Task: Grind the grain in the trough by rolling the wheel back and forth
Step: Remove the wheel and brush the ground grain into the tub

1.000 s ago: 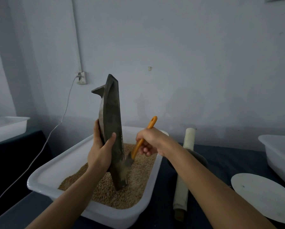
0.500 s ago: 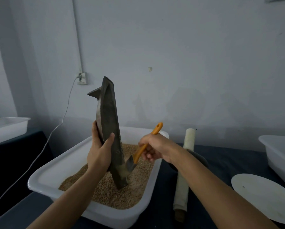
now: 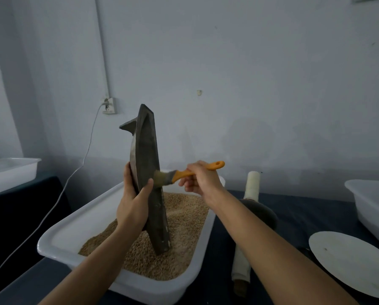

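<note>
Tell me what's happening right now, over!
Left hand grips dark trough, stood on end in grain tub. Right hand holds orange brush, bristles on trough. Wheel idle on table, nothing blocking.

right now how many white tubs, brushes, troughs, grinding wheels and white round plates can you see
white tubs: 3, one with grain, one left, one right
brushes: 1, orange-handled brush
troughs: 1, dark trough
grinding wheels: 1, wheel on a roller
white round plates: 1, plate
total: 7
</note>
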